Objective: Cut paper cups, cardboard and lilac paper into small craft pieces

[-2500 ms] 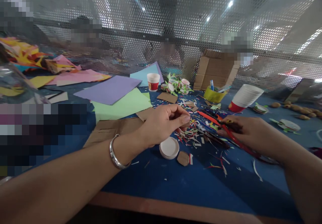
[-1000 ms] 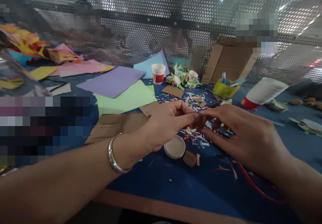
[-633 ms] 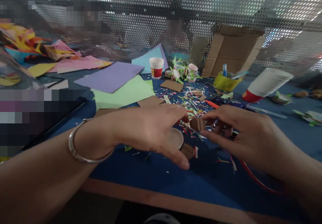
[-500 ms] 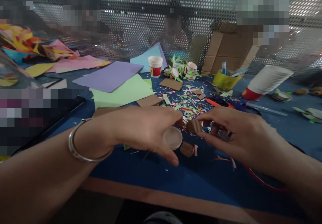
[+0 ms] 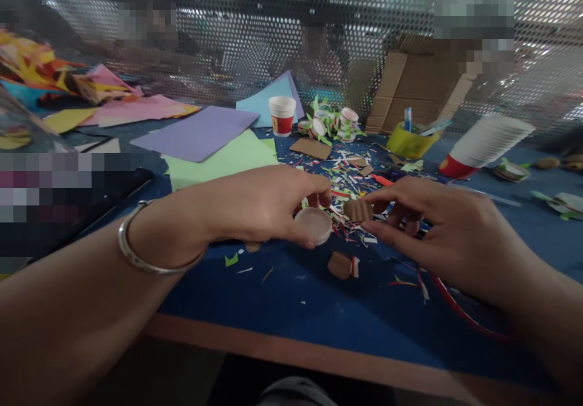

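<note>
cardboard scrap [image 5: 339, 264] lies on blue table [image 5: 273, 299] | left hand [image 5: 255, 202] pinches white cup base [image 5: 315, 223] between thumb and fingers | right hand [image 5: 430, 220] pinches ridged brown piece [image 5: 357, 210], just beside cup base | paper shreds [image 5: 342, 182] lie beyond the hands | cup stack [image 5: 492, 141] at right | yellow holder [image 5: 411, 143] | 1 upright cup [image 5: 282, 116] | mesh panel [image 5: 248, 53] at back

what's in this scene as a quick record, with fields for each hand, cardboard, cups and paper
left hand: thumb and fingers around a shallow white paper cup base
right hand: holds a small cardboard piece at its fingertips
loose cardboard: trimmed cardboard piece on the blue tabletop, nearer the viewer than both hands
cups: one upright red-and-white paper cup; a stack of paper cups at right
paper: purple sheet overlapping a light green sheet
</note>
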`<action>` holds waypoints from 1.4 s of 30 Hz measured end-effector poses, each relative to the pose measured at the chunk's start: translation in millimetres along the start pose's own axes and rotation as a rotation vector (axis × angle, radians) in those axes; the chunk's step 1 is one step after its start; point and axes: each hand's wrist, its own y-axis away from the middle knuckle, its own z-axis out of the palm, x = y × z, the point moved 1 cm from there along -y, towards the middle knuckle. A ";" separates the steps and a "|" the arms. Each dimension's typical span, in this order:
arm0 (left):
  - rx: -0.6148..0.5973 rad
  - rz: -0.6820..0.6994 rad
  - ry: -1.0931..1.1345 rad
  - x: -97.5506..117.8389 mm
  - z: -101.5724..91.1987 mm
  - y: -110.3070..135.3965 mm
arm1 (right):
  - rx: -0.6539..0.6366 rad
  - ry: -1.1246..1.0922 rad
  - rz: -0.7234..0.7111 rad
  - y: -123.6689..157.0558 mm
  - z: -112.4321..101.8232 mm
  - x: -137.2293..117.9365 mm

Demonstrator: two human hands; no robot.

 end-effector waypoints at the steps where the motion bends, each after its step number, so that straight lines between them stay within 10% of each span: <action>1: 0.026 -0.019 0.025 -2.6 -1.1 -0.2 | 0.009 0.012 0.003 -0.5 -0.3 1.5; 17: 0.165 0.042 0.009 5.4 0.6 -1.2 | -0.297 -0.016 -0.084 3.4 11.7 -1.9; 28: 0.175 0.036 0.060 13.5 7.9 -4.6 | -0.039 0.006 -0.030 1.4 13.9 -6.1; 42: 0.108 0.025 -0.034 8.6 8.6 -8.9 | -0.118 0.096 -0.065 3.7 23.8 -2.5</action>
